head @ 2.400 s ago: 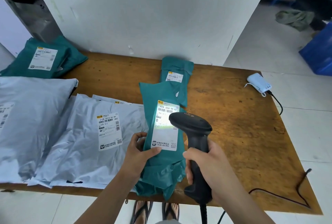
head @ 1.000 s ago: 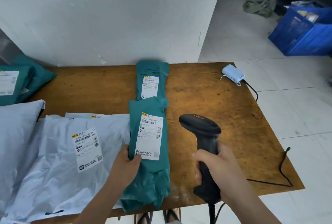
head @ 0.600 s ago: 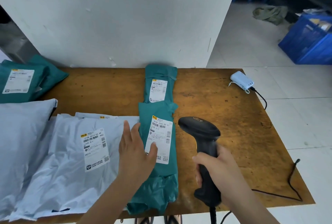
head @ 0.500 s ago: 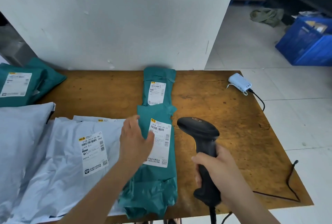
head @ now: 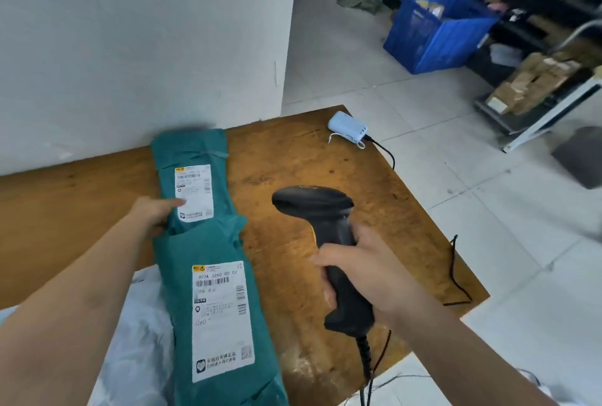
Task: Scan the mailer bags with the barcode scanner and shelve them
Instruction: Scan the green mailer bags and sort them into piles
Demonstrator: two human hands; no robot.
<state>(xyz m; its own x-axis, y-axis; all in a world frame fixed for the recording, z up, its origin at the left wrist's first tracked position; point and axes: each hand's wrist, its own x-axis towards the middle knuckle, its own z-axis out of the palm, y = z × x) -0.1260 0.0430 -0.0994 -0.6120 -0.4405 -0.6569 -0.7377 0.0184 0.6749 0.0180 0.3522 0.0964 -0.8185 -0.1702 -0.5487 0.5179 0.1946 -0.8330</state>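
Head view: the left hand (head: 156, 214) pinches the left edge of the far teal mailer (head: 198, 151), thumb pressed on its label (head: 195, 192), the other fingers tucked out of sight beneath. That bag lies at the counter's (head: 293, 158) far edge, its near end overlapped by the near teal mailer (head: 208, 249), which runs down to the near edge. The right hand (head: 368, 272) has its fingers wrapped round the grip of the barcode scanner (head: 312, 203), whose head points away over the counter. A likely risk: lifting the far bag could drag the near bag off the near edge — their ends overlap. 0.5 s ago the left hand lay on the near bag's label; it has since reached to the far bag.
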